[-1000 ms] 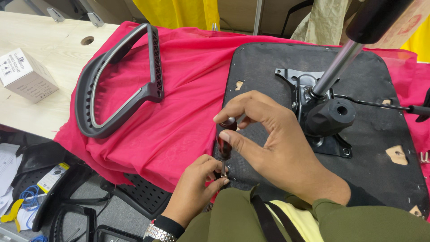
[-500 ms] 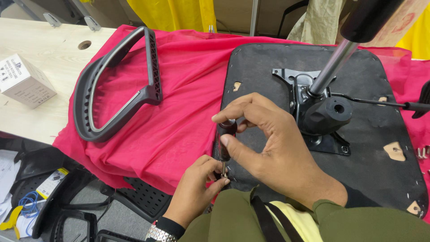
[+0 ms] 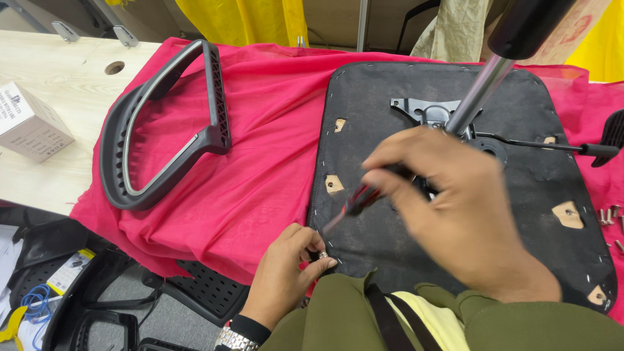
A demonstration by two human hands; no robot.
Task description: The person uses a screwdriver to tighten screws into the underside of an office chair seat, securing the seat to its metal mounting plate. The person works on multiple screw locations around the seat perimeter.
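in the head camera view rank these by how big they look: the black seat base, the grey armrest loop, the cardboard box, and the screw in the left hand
1. black seat base
2. grey armrest loop
3. cardboard box, partly cut off by the frame edge
4. screw, pinched by the left hand

The place looks like a furniture assembly workshop: an upturned black office-chair seat base (image 3: 390, 214) with its metal gas-lift column (image 3: 478, 97) lies on a red cloth (image 3: 260, 175) over a pale wooden tabletop (image 3: 58, 84), beside a loose black plastic armrest frame (image 3: 162, 130) and scattered screws (image 3: 611, 218).
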